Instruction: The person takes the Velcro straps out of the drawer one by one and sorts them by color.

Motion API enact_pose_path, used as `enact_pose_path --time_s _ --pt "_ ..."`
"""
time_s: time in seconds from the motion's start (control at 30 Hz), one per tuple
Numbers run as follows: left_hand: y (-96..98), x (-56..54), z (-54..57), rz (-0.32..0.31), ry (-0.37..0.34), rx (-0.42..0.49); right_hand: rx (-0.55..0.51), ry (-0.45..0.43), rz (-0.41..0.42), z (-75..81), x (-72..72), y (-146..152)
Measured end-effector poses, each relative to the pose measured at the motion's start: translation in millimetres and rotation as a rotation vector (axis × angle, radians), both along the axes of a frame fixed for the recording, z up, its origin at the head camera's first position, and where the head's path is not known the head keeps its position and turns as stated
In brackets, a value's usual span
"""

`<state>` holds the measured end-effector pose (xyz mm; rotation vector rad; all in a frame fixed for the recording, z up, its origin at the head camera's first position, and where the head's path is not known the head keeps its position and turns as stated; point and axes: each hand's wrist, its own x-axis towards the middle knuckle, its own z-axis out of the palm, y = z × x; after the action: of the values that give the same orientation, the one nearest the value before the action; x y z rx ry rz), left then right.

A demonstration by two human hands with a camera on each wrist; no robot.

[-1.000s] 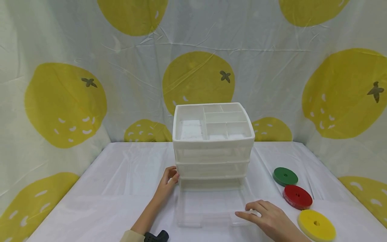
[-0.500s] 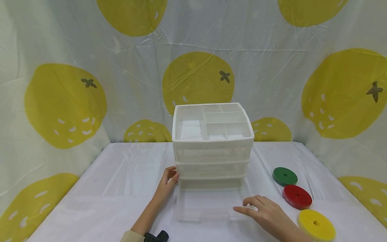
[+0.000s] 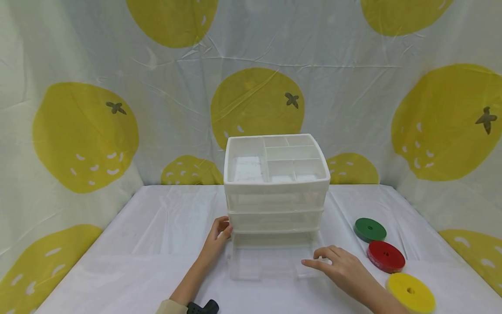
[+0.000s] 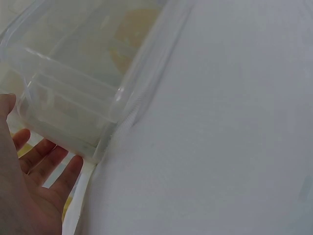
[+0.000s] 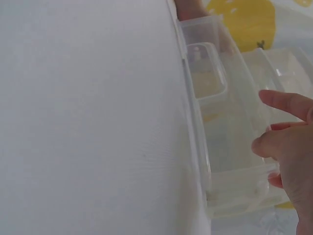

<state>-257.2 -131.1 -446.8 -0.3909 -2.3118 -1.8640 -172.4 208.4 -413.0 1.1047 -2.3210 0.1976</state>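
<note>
A white drawer organizer [image 3: 276, 196] stands in the middle of the table, its top split into several compartments. Its clear bottom drawer [image 3: 270, 264] sticks partly out at the front. My left hand [image 3: 217, 235] rests against the organizer's left side; in the left wrist view its fingers [image 4: 70, 176] are spread and fairly straight along the clear wall. At the drawer's front right corner, my right hand [image 3: 339, 268] holds the rim between thumb and bent fingers. The right wrist view shows the thumb and fingers around that clear rim [image 5: 254, 169].
To the right lie a green disc [image 3: 370, 230], a red disc [image 3: 386, 256] and a yellow disc [image 3: 411, 292], each with a small centre hole. A white cloth [image 3: 164, 261] covers the table. A fruit-printed curtain [image 3: 176, 100] hangs behind.
The bottom drawer has slid further back into the organizer, my right hand moving away from me with it. My left hand has stayed at the organizer's side.
</note>
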Motion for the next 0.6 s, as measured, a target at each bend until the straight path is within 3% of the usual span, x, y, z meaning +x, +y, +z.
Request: enact_pose_path --time_s 0.27,0.6 --pt "-0.4 0.1 -1.1 -0.004 0.019 -0.008 -0.009 0.077 0.005 -2.2 -15.5 -1" --pt "-0.7 -0.4 -0.8 -0.016 -0.013 0.012 -0.036 0.124 0.011 -4.0 -34.7 -2"
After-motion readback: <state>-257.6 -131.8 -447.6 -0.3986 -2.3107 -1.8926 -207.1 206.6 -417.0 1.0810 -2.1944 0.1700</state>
